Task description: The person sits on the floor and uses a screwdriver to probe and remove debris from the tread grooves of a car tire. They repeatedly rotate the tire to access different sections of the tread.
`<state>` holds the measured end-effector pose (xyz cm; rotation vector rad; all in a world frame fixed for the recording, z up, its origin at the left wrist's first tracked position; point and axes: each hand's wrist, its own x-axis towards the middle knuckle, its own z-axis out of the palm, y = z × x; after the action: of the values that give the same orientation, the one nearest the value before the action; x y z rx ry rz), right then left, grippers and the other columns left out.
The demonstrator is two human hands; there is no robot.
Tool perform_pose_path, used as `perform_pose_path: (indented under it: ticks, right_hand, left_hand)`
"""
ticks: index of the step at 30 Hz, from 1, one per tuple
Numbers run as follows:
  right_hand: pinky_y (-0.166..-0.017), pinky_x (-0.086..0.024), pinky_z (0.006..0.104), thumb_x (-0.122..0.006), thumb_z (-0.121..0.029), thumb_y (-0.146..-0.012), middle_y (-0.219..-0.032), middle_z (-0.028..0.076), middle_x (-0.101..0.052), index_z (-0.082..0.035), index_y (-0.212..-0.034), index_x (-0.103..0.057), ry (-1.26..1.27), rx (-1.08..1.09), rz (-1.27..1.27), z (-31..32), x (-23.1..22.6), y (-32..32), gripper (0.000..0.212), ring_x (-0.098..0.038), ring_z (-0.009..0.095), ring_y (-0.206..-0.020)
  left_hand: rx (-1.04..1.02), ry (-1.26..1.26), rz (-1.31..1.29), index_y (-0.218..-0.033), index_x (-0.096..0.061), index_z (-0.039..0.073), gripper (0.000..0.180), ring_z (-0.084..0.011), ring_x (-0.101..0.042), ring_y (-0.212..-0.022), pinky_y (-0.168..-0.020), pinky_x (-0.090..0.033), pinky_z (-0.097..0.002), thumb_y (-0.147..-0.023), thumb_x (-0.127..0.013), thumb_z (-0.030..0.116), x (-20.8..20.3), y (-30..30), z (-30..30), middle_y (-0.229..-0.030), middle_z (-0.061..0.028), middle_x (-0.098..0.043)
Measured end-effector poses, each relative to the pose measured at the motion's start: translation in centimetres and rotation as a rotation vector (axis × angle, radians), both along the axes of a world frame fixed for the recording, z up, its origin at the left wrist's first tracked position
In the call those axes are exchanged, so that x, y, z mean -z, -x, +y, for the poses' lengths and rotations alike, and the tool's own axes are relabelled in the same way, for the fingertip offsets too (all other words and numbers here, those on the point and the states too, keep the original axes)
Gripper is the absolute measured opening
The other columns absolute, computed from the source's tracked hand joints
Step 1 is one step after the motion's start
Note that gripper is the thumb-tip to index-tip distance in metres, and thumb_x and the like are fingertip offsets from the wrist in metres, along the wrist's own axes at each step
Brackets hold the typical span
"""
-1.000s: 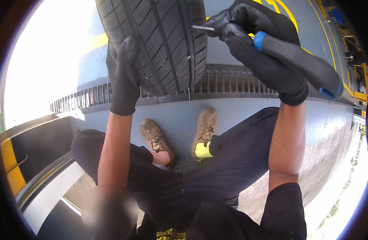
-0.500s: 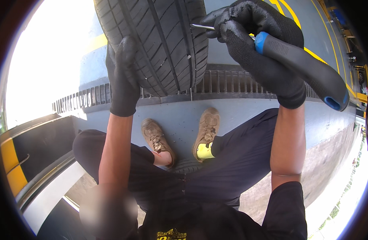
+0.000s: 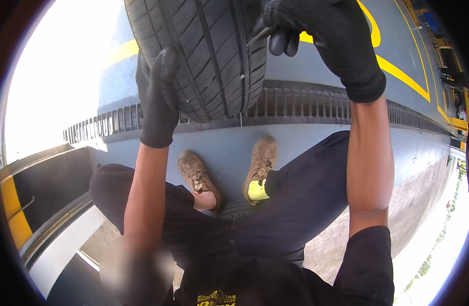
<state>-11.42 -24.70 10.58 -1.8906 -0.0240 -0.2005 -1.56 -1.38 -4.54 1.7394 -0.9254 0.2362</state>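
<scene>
The tyre (image 3: 206, 61) stands before me at the top of the view, tread toward me, its lower edge seen against the floor grate (image 3: 316, 107) beyond my shoes (image 3: 193, 173); what bears its weight cannot be told from here. My left hand (image 3: 158, 97), gloved in black, is part-open and cupped on the tread's left shoulder, thumb uppermost, some fingers hidden; it has hold of that edge. My right hand (image 3: 336, 46), likewise gloved, is bent over at the tread's right edge, back of the hand uppermost, two fingers hanging loosely curled. The leading fingers appear closed on a tool (image 3: 262, 34), of which only a slim grey shaft shows, its point at or very near the tread; the blur does not settle whether they touch, and the handle is hidden.

Handling, as I judge it: the tyre is heavy, stiff through the tread and slightly yielding under a fingertip, and hardly fragile. Rubber and grooves should give my gloves good purchase, though its round form will tend to roll. The shoulder, with the palm spread across the outer ribs, is the place to steady it. The shaft is hard, thin and apt to skid; choke up close behind the point, keeping my left hand out of its line. A pale speck (image 3: 242, 76) sits in the right-hand part of the tread.
</scene>
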Motion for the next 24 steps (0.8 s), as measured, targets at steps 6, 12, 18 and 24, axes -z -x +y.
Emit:
perform_pose_path:
  ticks: [6, 12, 18, 24]
  right_hand:
    - [-0.060, -0.045, 0.0246, -0.067, -0.020, -0.084, -0.071, -0.001, -0.060, -0.004, -0.085, -0.060, -0.107, 0.078, 0.164, 0.7, 2.3, -0.3, 0.017, -0.054, 0.007, -0.061]
    - [-0.068, -0.062, 0.0349, -0.063, -0.011, -0.096, -0.091, 0.018, -0.072, 0.005, -0.104, -0.065, 0.027, -0.041, -0.391, -1.5, 3.7, 0.2, 0.018, -0.073, 0.024, -0.074]
    - [-0.076, -0.056, 0.0308, -0.067, -0.009, -0.091, -0.083, 0.008, -0.062, 0.000, -0.093, -0.063, 0.148, -0.012, -0.443, -0.5, 4.3, 0.1, 0.010, -0.065, 0.017, -0.075]
    - [-0.086, -0.051, 0.0291, -0.069, -0.005, -0.088, -0.078, 0.003, -0.057, -0.004, -0.084, -0.061, -0.256, -0.389, -0.366, -3.0, 5.5, -1.0, 0.009, -0.061, 0.014, -0.078]
  left_hand:
    - [-0.059, -0.028, -0.151, -0.126, -0.054, 0.001, 0.028, -0.0284, -0.056, -0.110, -0.097, -0.045, -0.0396, -0.103, -0.049, 0.016, 0.0, -1.0, 1.3, -0.116, -0.0179, -0.054]
    - [-0.025, 0.236, 0.383, -0.123, -0.055, -0.003, 0.040, -0.0214, -0.055, -0.107, -0.096, -0.044, -0.0364, -0.100, -0.054, 0.029, -2.2, -0.1, -0.1, -0.113, -0.0129, -0.057]
    - [0.016, 0.136, 0.367, -0.134, -0.046, 0.007, 0.036, -0.0308, -0.056, -0.110, -0.095, -0.045, -0.0425, -0.101, -0.047, 0.018, -2.3, -0.2, 0.6, -0.119, -0.0174, -0.056]
    - [0.014, 0.025, -0.006, -0.128, -0.049, 0.001, 0.037, -0.0297, -0.057, -0.104, -0.093, -0.045, -0.0410, -0.101, -0.049, 0.026, -0.8, -1.1, 0.7, -0.114, -0.0180, -0.057]
